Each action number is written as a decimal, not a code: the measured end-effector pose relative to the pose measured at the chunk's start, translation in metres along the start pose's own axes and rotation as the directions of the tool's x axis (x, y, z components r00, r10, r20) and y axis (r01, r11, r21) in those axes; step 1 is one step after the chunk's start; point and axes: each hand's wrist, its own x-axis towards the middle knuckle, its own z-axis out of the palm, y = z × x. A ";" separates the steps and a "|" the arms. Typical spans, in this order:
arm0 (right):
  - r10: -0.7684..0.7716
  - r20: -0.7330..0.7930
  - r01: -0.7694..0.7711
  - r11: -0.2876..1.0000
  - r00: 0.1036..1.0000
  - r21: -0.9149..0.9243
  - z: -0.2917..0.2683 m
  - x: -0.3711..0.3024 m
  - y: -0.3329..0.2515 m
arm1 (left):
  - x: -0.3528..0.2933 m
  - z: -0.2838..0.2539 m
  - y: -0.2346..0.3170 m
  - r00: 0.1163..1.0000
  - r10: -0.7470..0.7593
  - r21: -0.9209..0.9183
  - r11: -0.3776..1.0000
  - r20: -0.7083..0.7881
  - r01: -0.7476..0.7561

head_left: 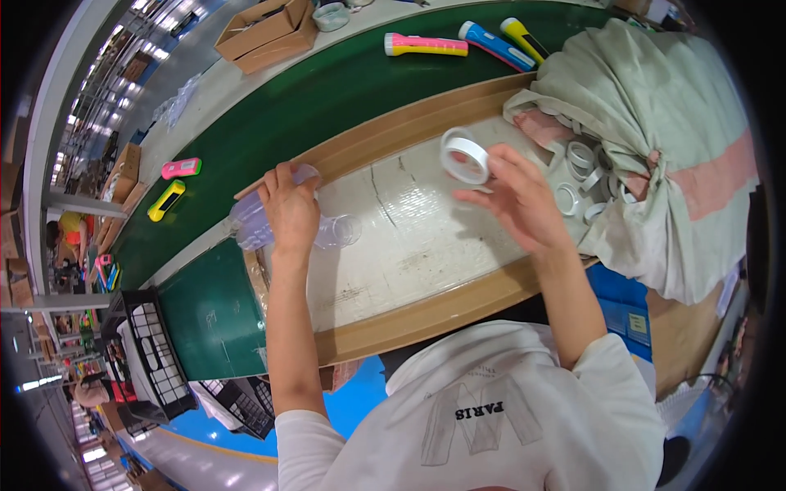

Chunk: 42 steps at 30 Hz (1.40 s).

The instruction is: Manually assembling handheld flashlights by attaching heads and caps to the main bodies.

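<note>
White Ring (468, 145) Held Above Cardboard Tray (409, 255)

The white ring is gripped by the fingers of the right hand (528, 200). Translucent purple plastic pieces (252, 222) are covered by the curled left hand (292, 214) at the tray's left end; whether they are gripped cannot be told. Loose rings (566, 199) are gathered at the mouth of the pale sack (704, 114).

Left hand (292, 209): on clear plastic parts (252, 224)
Right hand (517, 195): holds white ring (447, 155)
Cloth sack (663, 106): loose white rings (566, 199) at its mouth
</note>
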 end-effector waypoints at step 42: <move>-0.265 0.108 0.258 0.638 0.958 -0.725 0.022 0.001 0.067 | 0.022 0.032 -0.210 0.782 -0.609 -0.300 0.777 -0.135 0.554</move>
